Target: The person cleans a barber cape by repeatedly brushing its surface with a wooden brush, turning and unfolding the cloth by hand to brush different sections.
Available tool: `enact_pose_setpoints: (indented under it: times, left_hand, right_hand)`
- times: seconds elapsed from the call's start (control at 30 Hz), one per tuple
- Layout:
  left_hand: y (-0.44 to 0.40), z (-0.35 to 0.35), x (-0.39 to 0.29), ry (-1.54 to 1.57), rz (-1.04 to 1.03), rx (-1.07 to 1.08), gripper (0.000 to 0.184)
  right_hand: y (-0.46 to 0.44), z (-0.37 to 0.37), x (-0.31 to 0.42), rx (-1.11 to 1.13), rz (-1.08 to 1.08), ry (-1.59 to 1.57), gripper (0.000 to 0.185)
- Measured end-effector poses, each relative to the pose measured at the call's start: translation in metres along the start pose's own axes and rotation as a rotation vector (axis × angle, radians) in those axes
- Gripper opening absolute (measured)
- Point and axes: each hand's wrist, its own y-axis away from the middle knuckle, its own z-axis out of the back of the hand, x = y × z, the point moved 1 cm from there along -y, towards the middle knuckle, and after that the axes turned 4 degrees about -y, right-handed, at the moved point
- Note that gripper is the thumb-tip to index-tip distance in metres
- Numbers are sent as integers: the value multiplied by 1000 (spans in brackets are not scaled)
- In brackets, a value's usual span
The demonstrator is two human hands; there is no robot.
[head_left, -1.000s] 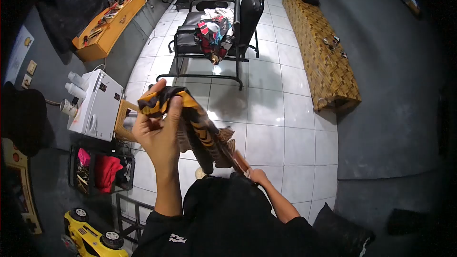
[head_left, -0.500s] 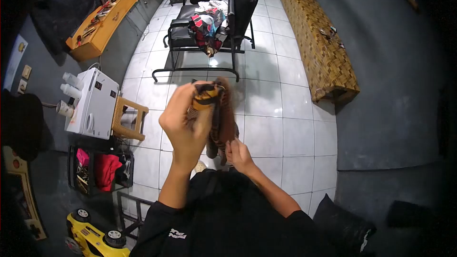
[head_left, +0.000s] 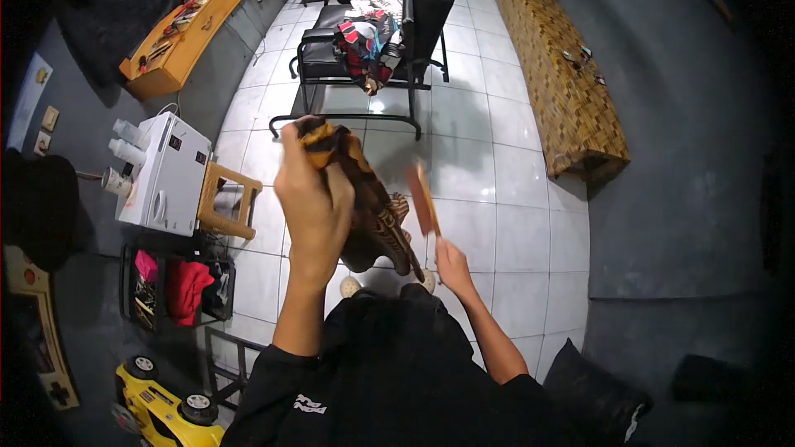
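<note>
My left hand (head_left: 310,207) is raised in front of me, its fingers closed around the top of a brown cloth (head_left: 373,219) with a black and yellow-orange pattern. The cloth hangs down in folds from that grip. To its right, my right hand (head_left: 452,266) grips the handle of a brush (head_left: 423,203) with a reddish-brown bristle side. The brush is upright, slightly blurred, and apart from the cloth.
Ahead stands a black reclining chair (head_left: 426,12) with a heap of clothes (head_left: 371,45). A woven bench (head_left: 563,74) runs along the right wall. On the left are a small white fridge (head_left: 178,170), a rattan stool (head_left: 228,201), a rack (head_left: 217,314) and a yellow toy car (head_left: 170,406).
My right hand has swung the brush off the cloth, outward to the right. My left hand has shifted slightly left and up, and the cloth hangs more spread out.
</note>
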Motion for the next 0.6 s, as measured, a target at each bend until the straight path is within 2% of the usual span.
enact_pose_setpoints:
  times: [0.07,0.13,0.17,0.2,0.27,0.3,0.33,0.37,0.4,0.47,0.53,0.6]
  left_hand:
    - [0,-7,-3,-159,-1,124,28]
    - [3,-13,-4,-46,65,288,25]
    - [5,-16,-6,-5,26,293,25]
    - [7,-19,-9,36,-13,297,25]
    - [10,-20,-13,100,30,278,23]
    - [9,-19,-16,131,31,247,22]
    - [9,-19,-17,162,33,215,21]
    - [7,-17,-16,172,-62,163,24]
    - [9,-18,-9,302,44,114,24]
    - [8,-14,-9,500,146,24,21]
    - [9,-9,-10,640,253,24,21]
    - [7,-8,-4,616,249,9,25]
  right_hand:
    - [6,9,73,11,-22,-469,42]
    - [27,22,143,149,-50,-891,38]
    - [35,22,157,236,23,-965,39]
    - [37,13,153,159,92,-712,38]
    - [34,-10,130,250,250,-627,36]
    - [35,-23,120,226,227,-759,34]
    - [33,-30,100,205,191,-578,36]
    - [27,-35,75,183,156,-396,38]
    - [20,-42,45,160,124,-214,41]
    - [16,-56,-51,282,25,272,47]
    - [23,-50,-122,427,-144,509,50]
    - [34,-27,-128,461,-266,609,51]
